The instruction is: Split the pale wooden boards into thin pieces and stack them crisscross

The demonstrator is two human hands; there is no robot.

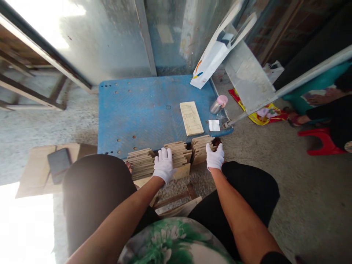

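Our left hand (164,165), in a white glove, lies with its fingers open and nearly flat against three piles of thin pale wooden slats (178,154), at the middle pile's near side. Our right hand (215,157), also gloved, has its fingers bent narrowly around a dark brown lump (217,143) at the end of the right pile; we cannot tell whether they grip it. The piles stand side by side against the edge of a blue perforated platform (143,110). On that platform lie a pale marked board (191,118), a small white paper (213,125) and a pink-capped metal bottle (219,104). A white paper bag (211,60) leans at its far edge. Our black-clad knees (250,187) flank the piles, and a seated person's arm (316,98) shows far right, near a red stool (320,137).
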